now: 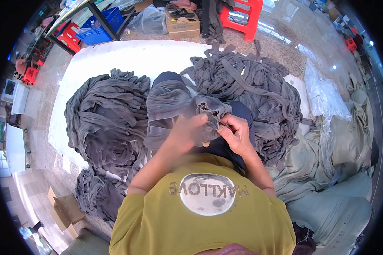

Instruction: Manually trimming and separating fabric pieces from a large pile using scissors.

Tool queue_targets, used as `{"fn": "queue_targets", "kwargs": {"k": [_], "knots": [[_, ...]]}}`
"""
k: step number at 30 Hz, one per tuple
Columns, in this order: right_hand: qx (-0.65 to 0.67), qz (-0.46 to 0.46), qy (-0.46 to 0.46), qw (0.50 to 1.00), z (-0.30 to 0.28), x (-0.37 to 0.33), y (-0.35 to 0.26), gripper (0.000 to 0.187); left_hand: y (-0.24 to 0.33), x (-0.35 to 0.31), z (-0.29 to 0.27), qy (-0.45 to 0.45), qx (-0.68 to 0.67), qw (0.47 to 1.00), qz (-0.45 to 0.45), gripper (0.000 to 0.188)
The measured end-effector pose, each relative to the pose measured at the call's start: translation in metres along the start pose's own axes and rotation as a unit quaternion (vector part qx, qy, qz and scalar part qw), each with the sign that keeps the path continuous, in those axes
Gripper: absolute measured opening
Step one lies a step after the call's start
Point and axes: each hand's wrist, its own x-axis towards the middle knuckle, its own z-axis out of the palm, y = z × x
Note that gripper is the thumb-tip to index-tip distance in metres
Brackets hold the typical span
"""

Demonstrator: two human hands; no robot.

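Grey fabric, right fingers pinching its edge, left hand blurred alongside

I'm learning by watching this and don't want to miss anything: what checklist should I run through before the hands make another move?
1. Right hand has a hold: ok; thumb and fingers pinch the edge of the gathered grey cloth.
2. Left hand has a hold: cannot tell; it is at the cloth but blurred.
3. Piles kept apart: ok; the left pile and right pile lie on either side of the knees.
4. Lap cloth separate from the left pile: cannot tell; their edges meet in this view.
5. All cloth on the white sheet: not ok; some dark grey fabric at lower left lies beyond its edge.
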Motion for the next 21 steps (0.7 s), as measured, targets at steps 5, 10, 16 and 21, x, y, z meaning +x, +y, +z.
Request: {"fn": "queue_targets", "kwargs": {"k": [5, 10, 16, 21], "knots": [[-0.056, -0.058, 0.011, 0.997, 0.002, 0.002, -0.008, 0.014, -0.008, 0.0, -0.003, 0.07, 0.028, 0.997, -0.036, 0.038], [-0.01, -0.04, 0.011, 0.999, 0.004, 0.001, 0.003, 0.011, -0.025, 0.002, -0.001, 0.168, 0.014, 0.985, -0.035, 0.02], [-0.112, -0.084, 0.095, 0.986, 0.013, 0.005, 0.002, 0.007, -0.037, 0.006, -0.006, 0.169, 0.115, 0.976, 0.07, 0.028], [-0.03, -0.053, 0.04, 0.997, 0.006, -0.013, 0.014, 0.007, -0.013, 0.014, -0.002, 0.194, 0.078, 0.977, 0.054, 0.027]]}}
